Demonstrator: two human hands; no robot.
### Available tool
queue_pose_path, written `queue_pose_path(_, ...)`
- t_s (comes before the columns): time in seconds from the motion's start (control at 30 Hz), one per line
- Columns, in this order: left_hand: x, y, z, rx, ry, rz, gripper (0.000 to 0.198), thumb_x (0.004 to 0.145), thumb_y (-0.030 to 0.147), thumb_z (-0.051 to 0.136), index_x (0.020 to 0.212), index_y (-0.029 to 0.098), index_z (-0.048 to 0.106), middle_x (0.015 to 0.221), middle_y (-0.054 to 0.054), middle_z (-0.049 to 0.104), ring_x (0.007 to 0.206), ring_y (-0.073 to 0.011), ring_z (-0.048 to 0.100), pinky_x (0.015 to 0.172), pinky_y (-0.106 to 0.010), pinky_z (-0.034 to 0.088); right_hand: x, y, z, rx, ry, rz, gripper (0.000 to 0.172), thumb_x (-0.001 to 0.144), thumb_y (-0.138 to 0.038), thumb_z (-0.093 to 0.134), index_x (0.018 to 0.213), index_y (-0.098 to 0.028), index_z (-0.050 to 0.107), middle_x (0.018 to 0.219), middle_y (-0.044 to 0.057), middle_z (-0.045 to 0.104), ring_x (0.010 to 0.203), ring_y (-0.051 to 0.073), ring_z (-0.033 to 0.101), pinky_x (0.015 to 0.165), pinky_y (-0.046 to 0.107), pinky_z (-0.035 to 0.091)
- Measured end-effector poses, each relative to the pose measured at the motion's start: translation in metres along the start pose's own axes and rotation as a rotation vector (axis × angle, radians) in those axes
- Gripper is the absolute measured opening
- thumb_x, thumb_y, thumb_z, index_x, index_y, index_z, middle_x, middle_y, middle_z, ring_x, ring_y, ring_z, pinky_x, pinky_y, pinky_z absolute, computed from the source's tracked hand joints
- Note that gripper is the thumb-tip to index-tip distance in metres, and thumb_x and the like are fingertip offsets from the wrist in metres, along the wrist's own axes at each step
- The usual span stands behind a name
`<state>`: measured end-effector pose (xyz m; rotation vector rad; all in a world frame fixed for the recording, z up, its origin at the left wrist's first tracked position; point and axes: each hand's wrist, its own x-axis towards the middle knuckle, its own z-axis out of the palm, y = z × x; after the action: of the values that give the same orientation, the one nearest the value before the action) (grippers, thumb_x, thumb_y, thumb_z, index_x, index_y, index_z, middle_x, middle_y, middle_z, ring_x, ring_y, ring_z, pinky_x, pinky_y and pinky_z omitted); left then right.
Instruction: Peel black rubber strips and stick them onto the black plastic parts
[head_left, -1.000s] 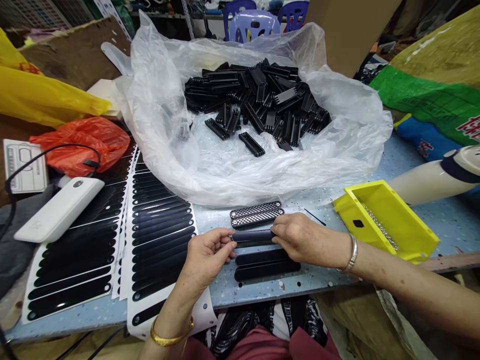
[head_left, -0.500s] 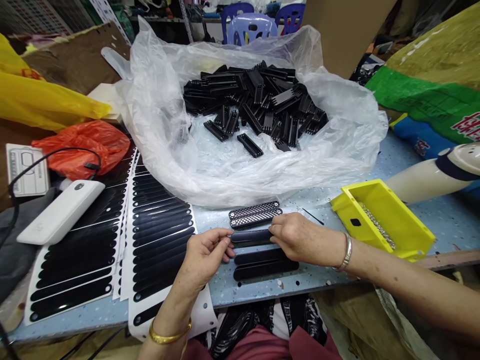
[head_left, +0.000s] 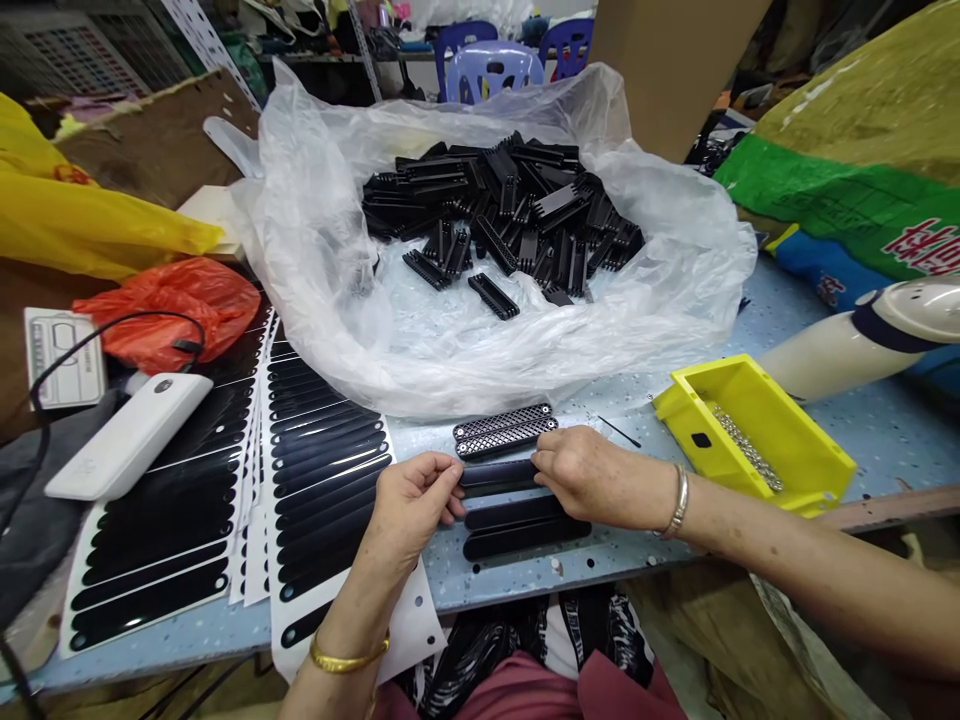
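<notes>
My left hand (head_left: 414, 497) and my right hand (head_left: 583, 474) pinch the two ends of a long black plastic strip (head_left: 496, 475) lying on the blue table (head_left: 885, 440). Just beyond it lie two black strips with a lattice face (head_left: 504, 430). Two more smooth black strips (head_left: 525, 527) lie nearer to me. Sheets of black oblong stickers (head_left: 322, 470) spread out to the left of my left hand.
A clear plastic bag (head_left: 420, 340) holding a heap of several black parts (head_left: 499, 215) fills the far middle. A yellow bin (head_left: 750, 445) stands at right, with a white bottle (head_left: 862, 340) behind it. A white power bank (head_left: 127, 435) and an orange bag (head_left: 176, 305) lie at left.
Both hands stay on the same strip. The view has shifted slightly, so everything sits a little further left and lower in the picture.
</notes>
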<state>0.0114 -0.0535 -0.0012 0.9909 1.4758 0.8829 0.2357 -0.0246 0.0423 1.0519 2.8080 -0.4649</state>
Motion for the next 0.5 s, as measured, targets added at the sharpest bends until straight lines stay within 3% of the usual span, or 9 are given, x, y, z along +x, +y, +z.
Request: queue_pose_path(0.5,-0.0008,0.003,0.0021,-0.008,0.018,-0.004,0.031,0.063,0.038,0.073,0.077,0.011,0.069,0.049,0.0,0.061,0.039,-0.0113,0.057,0.037,-0.018,0.043,-0.0012,0.0002,0.0018,0.007,0.065,-0.007,0.012,0.087,-0.008,0.058,0.079,-0.009,0.067,0.079,0.01,0.064,0.071,0.019,0.058,0.06,0.029,0.036)
